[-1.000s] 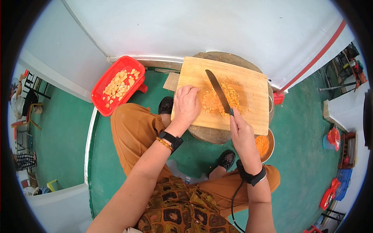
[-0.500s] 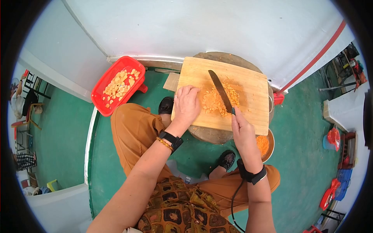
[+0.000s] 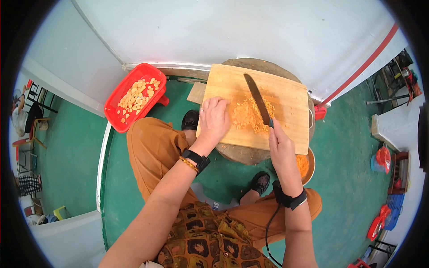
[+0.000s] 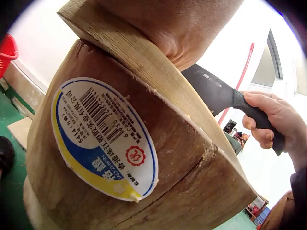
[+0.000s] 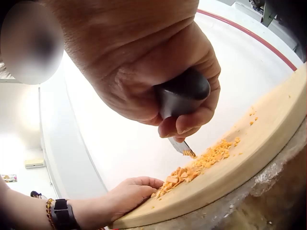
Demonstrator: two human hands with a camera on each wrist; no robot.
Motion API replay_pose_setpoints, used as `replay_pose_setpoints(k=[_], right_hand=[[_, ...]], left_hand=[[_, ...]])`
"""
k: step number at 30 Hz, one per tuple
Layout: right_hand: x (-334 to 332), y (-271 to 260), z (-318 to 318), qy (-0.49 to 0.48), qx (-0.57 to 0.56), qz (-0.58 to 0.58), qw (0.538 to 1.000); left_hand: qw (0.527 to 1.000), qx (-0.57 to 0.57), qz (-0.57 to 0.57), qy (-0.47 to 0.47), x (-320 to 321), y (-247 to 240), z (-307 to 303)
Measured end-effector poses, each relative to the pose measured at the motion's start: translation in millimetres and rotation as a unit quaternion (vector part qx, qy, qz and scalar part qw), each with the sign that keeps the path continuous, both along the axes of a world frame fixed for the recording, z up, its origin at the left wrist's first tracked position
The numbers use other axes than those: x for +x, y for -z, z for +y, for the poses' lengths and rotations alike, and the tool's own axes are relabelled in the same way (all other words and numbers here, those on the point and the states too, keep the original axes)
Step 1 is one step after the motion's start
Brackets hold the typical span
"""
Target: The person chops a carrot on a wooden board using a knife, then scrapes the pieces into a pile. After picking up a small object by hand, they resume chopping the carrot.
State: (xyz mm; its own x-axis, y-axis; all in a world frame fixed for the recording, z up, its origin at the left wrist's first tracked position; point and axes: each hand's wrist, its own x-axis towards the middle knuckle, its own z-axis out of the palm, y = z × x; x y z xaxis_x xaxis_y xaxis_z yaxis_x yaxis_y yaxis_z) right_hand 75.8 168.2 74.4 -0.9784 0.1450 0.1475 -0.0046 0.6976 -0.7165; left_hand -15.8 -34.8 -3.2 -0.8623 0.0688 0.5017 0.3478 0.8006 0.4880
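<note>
In the head view my right hand [image 3: 283, 149] grips the black handle of a kitchen knife [image 3: 256, 94]. Its dark blade slants over a pile of chopped orange vegetable [image 3: 245, 116], coarser on the left and finer on the right. The pile lies on a wooden cutting board [image 3: 223, 78]. Fingers relaxed, my left hand [image 3: 215, 118] rests on the board's left part, beside the pile. The right wrist view shows the fingers curled round the knife handle [image 5: 184, 93], with orange bits stuck near the blade's tip.
A thick wooden block [image 3: 243, 156] supports the board. On the left stands a red basin [image 3: 117, 125] with orange slices. A bowl [image 3: 313, 165] of finely cut orange vegetable sits at the lower right, partly under the board. A white wall [image 3: 250, 31] rises just behind.
The knife and right hand have shifted to the right across the pile, the blade tip also a little farther away. The left hand has stayed in place on the board.
</note>
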Motion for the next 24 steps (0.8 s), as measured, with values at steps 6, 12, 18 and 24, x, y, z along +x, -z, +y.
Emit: replay_pose_setpoints(k=[6,12,18,24], right_hand=[[-3.3,6.6,1.2,-0.005,-0.019,-0.015,1.0],[-6.6,13.6,0.7,-0.022,-0.005,-0.001,1.0],[-7.3,-1.7,-0.5,0.006,-0.018,0.011,1.0],[-9.9,-0.3,1.8,-0.004,-0.013,0.053,0.999]], left_hand=[[1.0,0.002,0.015,0.0,-1.4,0.3,0.0],[1.0,0.004,0.009,0.002,-1.0,-2.4,1.1],[1.0,0.003,-0.002,-0.003,0.0,-1.1,0.7],[1.0,0.004,-0.007,-0.004,-0.6,-0.9,0.4]])
